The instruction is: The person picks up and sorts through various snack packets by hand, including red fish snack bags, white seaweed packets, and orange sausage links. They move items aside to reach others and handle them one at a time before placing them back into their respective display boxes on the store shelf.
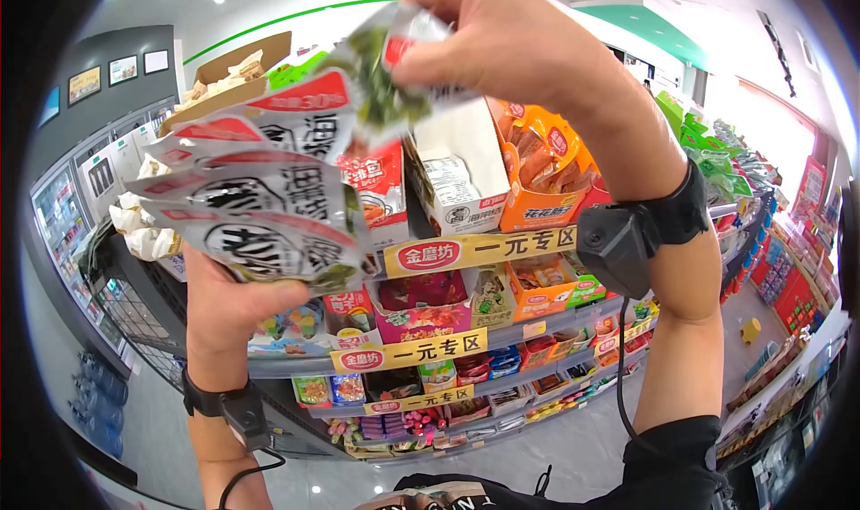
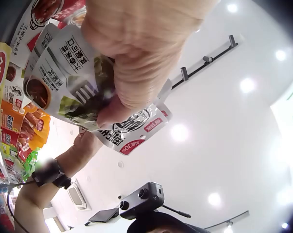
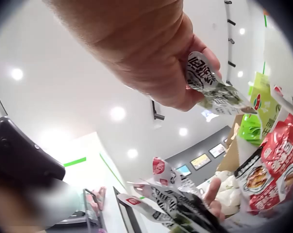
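My left hand point(image 1: 219, 304) grips a fanned stack of several silver-and-white snack pouches point(image 1: 269, 197) with red corners and dark green food showing through. In the left wrist view its thumb presses across the pouches point(image 2: 83, 80). Higher up, my right hand point(image 1: 502, 49) pinches a single pouch of the same kind point(image 1: 376, 76) between thumb and fingers. That pouch hangs above and to the right of the stack, overlapping its edge in the head view. Behind both hands stands an open white display box point(image 1: 475, 207) with similar pouches point(image 1: 448, 180) low inside.
An orange box point(image 1: 537, 210) of snack packets stands right of the white box, and red packets point(image 1: 376, 183) are on its left. A yellow price strip point(image 1: 484, 252) runs along the shelf front. Lower shelves hold more boxes, including a pink one point(image 1: 425, 322). A cardboard carton point(image 1: 237, 71) rises behind.
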Motion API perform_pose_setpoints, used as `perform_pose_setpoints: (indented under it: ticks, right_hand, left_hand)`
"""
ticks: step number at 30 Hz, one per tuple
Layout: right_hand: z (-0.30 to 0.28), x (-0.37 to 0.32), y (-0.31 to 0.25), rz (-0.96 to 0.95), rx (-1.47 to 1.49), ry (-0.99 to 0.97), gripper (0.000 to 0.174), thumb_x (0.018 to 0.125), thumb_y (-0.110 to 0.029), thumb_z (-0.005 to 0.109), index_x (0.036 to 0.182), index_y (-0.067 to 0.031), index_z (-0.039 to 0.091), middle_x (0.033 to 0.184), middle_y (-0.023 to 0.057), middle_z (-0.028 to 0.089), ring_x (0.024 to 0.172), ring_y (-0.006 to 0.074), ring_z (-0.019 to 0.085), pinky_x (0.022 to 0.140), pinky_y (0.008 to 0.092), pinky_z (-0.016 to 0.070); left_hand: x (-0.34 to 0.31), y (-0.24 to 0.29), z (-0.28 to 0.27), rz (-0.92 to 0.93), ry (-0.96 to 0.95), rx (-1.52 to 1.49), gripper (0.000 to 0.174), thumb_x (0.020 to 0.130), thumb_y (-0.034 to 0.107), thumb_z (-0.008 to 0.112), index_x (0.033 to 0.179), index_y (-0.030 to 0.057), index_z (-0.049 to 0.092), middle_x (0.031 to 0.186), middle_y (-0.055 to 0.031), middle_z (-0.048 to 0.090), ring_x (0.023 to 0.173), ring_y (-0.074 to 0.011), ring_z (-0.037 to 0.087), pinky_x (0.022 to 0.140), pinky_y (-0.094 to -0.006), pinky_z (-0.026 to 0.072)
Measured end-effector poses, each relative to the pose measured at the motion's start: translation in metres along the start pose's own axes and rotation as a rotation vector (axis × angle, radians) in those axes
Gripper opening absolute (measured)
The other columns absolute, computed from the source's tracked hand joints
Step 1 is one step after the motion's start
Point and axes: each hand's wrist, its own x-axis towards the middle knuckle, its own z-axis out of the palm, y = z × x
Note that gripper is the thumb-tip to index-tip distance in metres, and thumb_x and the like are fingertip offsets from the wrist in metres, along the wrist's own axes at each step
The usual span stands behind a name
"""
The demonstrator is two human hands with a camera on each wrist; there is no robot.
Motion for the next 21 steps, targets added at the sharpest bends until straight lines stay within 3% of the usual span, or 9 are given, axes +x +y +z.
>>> perform_pose_setpoints:
  ticks: [2,3,5,8,11,14,15,16,21]
  right_hand:
    - [0.013,0.001,0.003,0.04,0.135,-0.138,0.038,0.058,-0.019,0.065,0.087,0.0064,0.062,0.075,0.0134,0.061,0.069,0.0156,0.06,0.061,0.0264,0.0481]
    - [0.022,0.002,0.007,0.03,0.185,-0.216,0.045,0.058,-0.019,0.066,0.094,0.0074,0.06,0.076,0.0134,0.061,0.067,0.0162,0.059,0.061,0.0263,0.0476]
    - [0.032,0.0,0.006,0.085,0.197,-0.291,0.046,0.064,-0.02,0.068,0.104,-0.0006,0.058,0.071,0.0022,0.057,0.059,0.0068,0.049,0.055,0.0212,0.0411]
    - [0.048,0.007,0.02,-0.067,0.298,-0.341,0.054,0.065,-0.022,0.068,0.113,0.0002,0.052,0.072,0.0025,0.057,0.059,0.0067,0.049,0.054,0.0217,0.0409]
    - [0.058,0.013,0.019,-0.089,0.451,-0.389,0.058,0.068,-0.025,0.067,0.116,0.0019,0.049,0.078,0.006,0.059,0.065,0.0084,0.051,0.059,0.0225,0.0427]
    - [0.064,0.017,0.008,-0.112,0.3,-0.318,0.05,0.075,-0.026,0.061,0.114,0.0029,0.049,0.084,0.0089,0.06,0.073,0.0111,0.054,0.065,0.024,0.044]
    - [0.066,0.017,0.004,-0.118,0.25,-0.295,0.048,0.077,-0.026,0.059,0.114,0.0033,0.05,0.086,0.0098,0.06,0.076,0.012,0.055,0.067,0.0245,0.0445]
    - [0.071,0.018,-0.002,-0.127,0.166,-0.211,0.04,0.08,-0.026,0.057,0.108,0.0032,0.054,0.079,0.0065,0.06,0.069,0.0105,0.053,0.063,0.0241,0.0439]
    - [0.101,0.029,0.001,0.0,0.395,-0.159,0.036,0.081,-0.03,0.058,0.096,0.0022,0.06,0.07,0.0029,0.058,0.062,0.0081,0.051,0.055,0.0215,0.0429]
  left_hand:
    - [-0.003,0.008,0.002,-0.1,0.005,0.149,0.062,0.048,-0.001,0.076,0.104,-0.0045,0.049,0.096,-0.0107,0.059,0.083,-0.0146,0.058,0.072,-0.0283,0.0492]
    - [-0.003,0.008,0.003,-0.092,0.008,0.164,0.062,0.048,-0.001,0.076,0.103,-0.0047,0.05,0.097,-0.0109,0.059,0.083,-0.0145,0.058,0.073,-0.0284,0.0491]
    - [-0.002,0.002,0.005,-0.075,0.018,0.192,0.06,0.048,0.0,0.077,0.102,-0.0052,0.051,0.098,-0.0113,0.058,0.085,-0.0142,0.058,0.073,-0.0286,0.0488]
    - [0.001,-0.005,0.016,0.124,0.072,0.05,0.057,0.047,0.001,0.077,0.098,-0.0053,0.054,0.102,-0.0117,0.057,0.086,-0.0135,0.056,0.075,-0.0285,0.048]
    - [-0.002,-0.005,-0.006,0.071,-0.048,0.236,0.055,0.048,0.002,0.078,0.097,-0.0054,0.055,0.097,-0.0095,0.059,0.081,-0.0126,0.057,0.071,-0.0265,0.0486]
    - [-0.015,0.003,-0.014,-0.273,0.009,0.339,0.05,0.051,0.002,0.078,0.095,-0.0032,0.056,0.085,-0.0063,0.062,0.074,-0.0117,0.058,0.065,-0.0246,0.0491]
    - [-0.017,0.0,-0.017,-0.243,0.024,0.249,0.051,0.051,0.002,0.078,0.096,-0.0029,0.055,0.085,-0.0064,0.062,0.074,-0.0119,0.058,0.065,-0.0248,0.0492]
    - [-0.02,-0.008,-0.019,-0.211,0.039,0.159,0.052,0.051,0.001,0.077,0.097,-0.0026,0.054,0.086,-0.0065,0.062,0.074,-0.0121,0.058,0.065,-0.025,0.0493]
    - [-0.032,-0.018,-0.016,-0.12,0.074,-0.122,0.063,0.049,0.006,0.079,0.104,-0.002,0.05,0.093,-0.0078,0.06,0.083,-0.0156,0.059,0.074,-0.0283,0.0488]
